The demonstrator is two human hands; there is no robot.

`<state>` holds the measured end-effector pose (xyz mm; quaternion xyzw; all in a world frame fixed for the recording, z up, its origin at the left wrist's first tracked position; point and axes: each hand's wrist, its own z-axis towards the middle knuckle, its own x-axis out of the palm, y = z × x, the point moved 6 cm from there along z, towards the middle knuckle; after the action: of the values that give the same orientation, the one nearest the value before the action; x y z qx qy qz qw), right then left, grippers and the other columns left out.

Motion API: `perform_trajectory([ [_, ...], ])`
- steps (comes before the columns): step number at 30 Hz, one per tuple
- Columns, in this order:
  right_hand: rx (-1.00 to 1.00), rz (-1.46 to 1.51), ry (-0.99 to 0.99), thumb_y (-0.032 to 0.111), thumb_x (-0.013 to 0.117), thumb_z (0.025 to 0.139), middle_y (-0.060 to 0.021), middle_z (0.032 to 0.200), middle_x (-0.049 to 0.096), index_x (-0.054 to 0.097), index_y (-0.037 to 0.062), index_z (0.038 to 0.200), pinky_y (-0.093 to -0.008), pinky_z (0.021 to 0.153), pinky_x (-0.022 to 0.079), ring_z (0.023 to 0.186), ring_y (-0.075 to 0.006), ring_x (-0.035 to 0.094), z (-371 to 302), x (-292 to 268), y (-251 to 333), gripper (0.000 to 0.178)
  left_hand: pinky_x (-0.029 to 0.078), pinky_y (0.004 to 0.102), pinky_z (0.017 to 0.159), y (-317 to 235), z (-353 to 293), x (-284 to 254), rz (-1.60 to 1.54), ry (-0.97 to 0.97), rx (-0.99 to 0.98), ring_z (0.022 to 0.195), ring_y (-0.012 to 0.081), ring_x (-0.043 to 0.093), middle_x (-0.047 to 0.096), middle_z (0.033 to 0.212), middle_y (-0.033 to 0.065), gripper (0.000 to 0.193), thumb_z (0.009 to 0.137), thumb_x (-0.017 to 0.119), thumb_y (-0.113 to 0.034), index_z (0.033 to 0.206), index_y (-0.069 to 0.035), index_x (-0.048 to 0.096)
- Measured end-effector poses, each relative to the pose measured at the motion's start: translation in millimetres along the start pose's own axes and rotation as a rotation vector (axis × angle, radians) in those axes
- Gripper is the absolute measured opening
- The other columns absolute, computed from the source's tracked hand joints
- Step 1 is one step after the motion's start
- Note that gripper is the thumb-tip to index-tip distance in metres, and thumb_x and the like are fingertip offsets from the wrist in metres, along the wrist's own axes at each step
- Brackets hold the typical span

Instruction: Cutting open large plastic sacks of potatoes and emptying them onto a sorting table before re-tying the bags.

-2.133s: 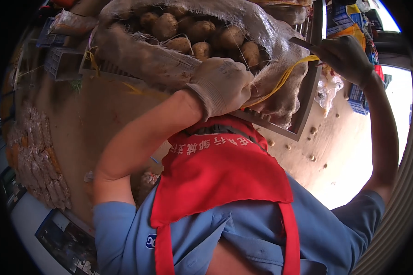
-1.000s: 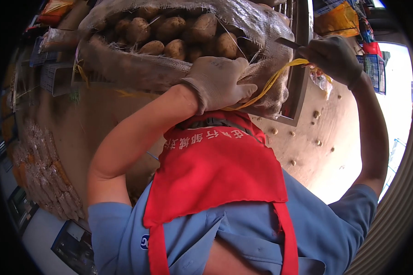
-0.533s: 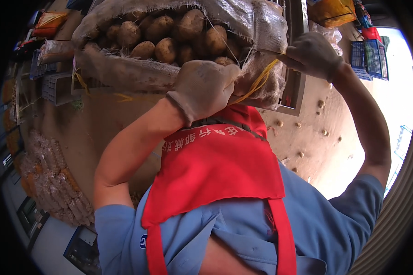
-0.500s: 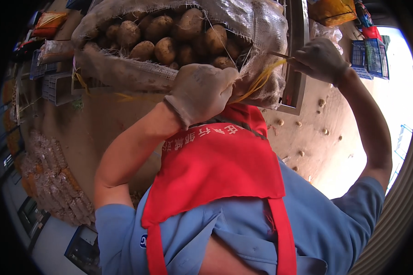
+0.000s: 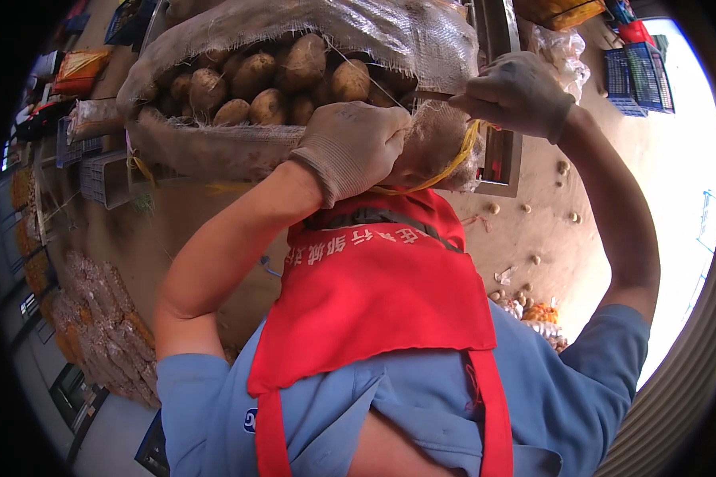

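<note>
In front of me lies a pale woven plastic sack, its top slit wide so that brown potatoes show. My left hand, in a grey glove, is closed at the near edge of the opening, on the sack's rim. My right hand, gloved alike, grips a slim dark tool pointing left over the sack's right end. Whether it is a knife or a needle I cannot tell. Yellow twine hangs below the right hand and curves left along the sack's near side, toward the left hand.
A metal frame runs along the sack's right side. Blue plastic crates stand at the far right. Small round things are scattered on the floor. At the left are a grey crate and stacked filled bags.
My right hand has moved left and slightly down, bringing the tool over the sack's opening. The yellow twine hangs in a looser curve. My left hand stays closed at the sack's edge.
</note>
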<state>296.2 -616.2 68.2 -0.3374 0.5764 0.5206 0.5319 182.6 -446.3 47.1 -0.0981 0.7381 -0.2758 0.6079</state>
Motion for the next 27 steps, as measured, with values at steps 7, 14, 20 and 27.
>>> perform_trajectory([
  [7,-0.02,-0.132,0.16,0.039,0.068,0.102,-0.0064,0.058,0.061,0.066,0.0131,0.072,-0.0419,0.058,0.049,0.052,-0.0287,0.062,-47,10,3,0.04,0.053,0.0508,0.071,-18,-45,-1,0.105,0.114,0.103,0.073,0.0357,0.071,0.07,0.073,0.0135,0.016,0.096,0.064,-0.02,0.105,-0.01,0.074],
  [14,0.123,-0.202,-0.063,0.035,0.071,0.1,-0.0058,0.058,0.056,0.062,0.0135,0.07,-0.043,0.056,0.046,0.054,-0.0283,0.061,-75,-33,-9,0.039,0.054,0.0485,0.065,-17,-49,-5,-0.052,0.017,0.11,0.073,0.0368,0.071,0.069,0.075,0.0154,0.012,0.095,0.066,-0.022,0.095,-0.01,0.069],
  [20,-0.016,-0.047,-0.02,0.036,0.074,0.097,-0.0076,0.061,0.058,0.062,0.0135,0.073,-0.0441,0.057,0.047,0.059,-0.0309,0.062,-39,4,21,0.035,0.055,0.0481,0.067,-12,-48,-4,-0.068,-0.021,0.11,0.075,0.037,0.072,0.07,0.077,0.0166,0.013,0.096,0.066,-0.022,0.099,-0.011,0.07],
  [27,0.167,0.04,-0.071,0.032,0.074,0.098,-0.0111,0.062,0.058,0.061,0.0102,0.068,-0.045,0.055,0.045,0.057,-0.0319,0.061,-87,40,11,0.039,0.053,0.048,0.065,-17,-67,-7,0.001,-0.01,0.129,0.071,0.0367,0.069,0.068,0.073,0.0161,0.013,0.094,0.068,-0.019,0.102,-0.01,0.073],
])
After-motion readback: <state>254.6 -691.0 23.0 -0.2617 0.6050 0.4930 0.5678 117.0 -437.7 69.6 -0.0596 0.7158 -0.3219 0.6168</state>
